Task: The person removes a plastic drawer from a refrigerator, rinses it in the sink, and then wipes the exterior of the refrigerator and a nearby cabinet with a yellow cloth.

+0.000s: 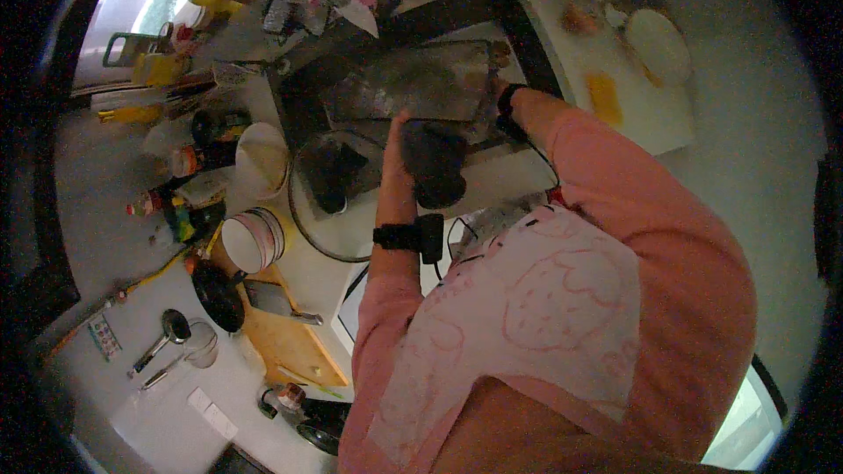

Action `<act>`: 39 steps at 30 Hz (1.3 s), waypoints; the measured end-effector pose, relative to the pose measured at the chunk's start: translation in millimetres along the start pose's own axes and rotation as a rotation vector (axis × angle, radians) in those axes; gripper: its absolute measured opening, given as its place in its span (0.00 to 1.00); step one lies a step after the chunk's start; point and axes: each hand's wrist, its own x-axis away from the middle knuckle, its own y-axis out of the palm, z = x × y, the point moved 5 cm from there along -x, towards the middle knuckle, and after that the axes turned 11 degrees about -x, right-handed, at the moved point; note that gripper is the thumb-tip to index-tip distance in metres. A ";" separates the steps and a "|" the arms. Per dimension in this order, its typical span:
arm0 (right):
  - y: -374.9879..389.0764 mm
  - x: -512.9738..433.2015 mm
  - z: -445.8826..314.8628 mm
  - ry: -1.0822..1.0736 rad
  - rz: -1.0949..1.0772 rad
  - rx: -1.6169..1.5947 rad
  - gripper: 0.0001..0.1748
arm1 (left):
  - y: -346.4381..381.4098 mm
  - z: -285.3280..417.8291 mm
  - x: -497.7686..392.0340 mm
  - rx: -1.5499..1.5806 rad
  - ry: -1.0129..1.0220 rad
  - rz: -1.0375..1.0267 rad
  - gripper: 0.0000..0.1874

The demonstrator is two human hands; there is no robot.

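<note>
In dim, blurred light, a rectangular, see-through tray or container (421, 82) lies across a dark-framed rectangular fixture (527, 26), whose kind I cannot tell. My left hand (401, 120) is at the near edge of the tray, thumb side showing and the other fingers hidden. At the tray's right end is my right hand (502, 87), mostly hidden in shadow; its grip does not show clearly. Black bands are on both wrists. A dark rounded object (435, 161) is just right of my left forearm, and another dark object (339, 171) is to its left.
Left are a white cup or bowl (262, 161), stacked round containers (247, 240), bottles, a black pan (217, 296), a wooden board (290, 342) and a ladle (174, 327). A cable loops near my left forearm. A whitish oval item (658, 46) and a yellow item (604, 99) lie right.
</note>
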 end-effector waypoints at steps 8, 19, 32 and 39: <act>41.7 -32.2 30.1 -0.146 -0.092 0.109 0.18 | 6.3 15.7 19.6 0.017 0.047 0.003 0.27; -22.7 8.0 36.4 -0.449 -0.108 0.212 0.27 | -4.4 25.2 11.2 0.013 0.122 -0.123 0.30; -188.9 150.5 -57.3 0.312 -0.010 -0.039 0.22 | -3.6 44.6 -8.6 -0.019 0.186 -0.301 0.25; -204.8 309.6 -37.5 0.706 0.406 -0.576 0.22 | 7.9 30.9 3.0 -0.145 0.234 -0.304 0.26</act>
